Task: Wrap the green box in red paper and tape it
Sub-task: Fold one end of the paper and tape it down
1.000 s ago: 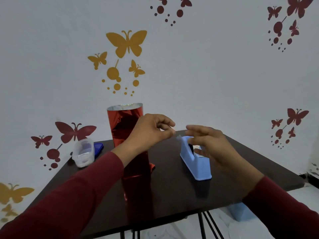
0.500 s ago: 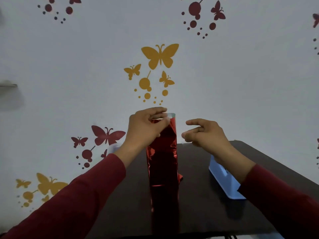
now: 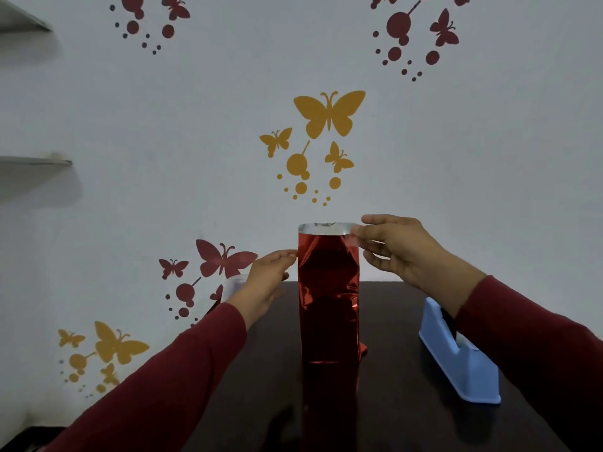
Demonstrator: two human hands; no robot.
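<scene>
I cannot read any brand, label or writing, not on the blue tape dispenser [image 3: 456, 357] and not on the red paper [image 3: 328, 288]. The paper stands upright as a tall tube in the middle of the dark table [image 3: 391, 386], and its top edge shows a silver inside. The green box is hidden inside the paper, so I cannot see it.

My left hand [image 3: 266, 282] touches the left side of the tube with fingers straight and together. My right hand [image 3: 401, 249] is at the top right corner; thumb and fingers seem to pinch a clear piece of tape [image 3: 354, 236] against the paper.

The dispenser sits on the table at my right, well apart from the tube. Behind my left hand there is a clear plastic container [image 3: 233, 287]. The wall [image 3: 163, 125] is white, with yellow and dark red butterfly stickers, and two shelves [image 3: 36, 161] at the left.
</scene>
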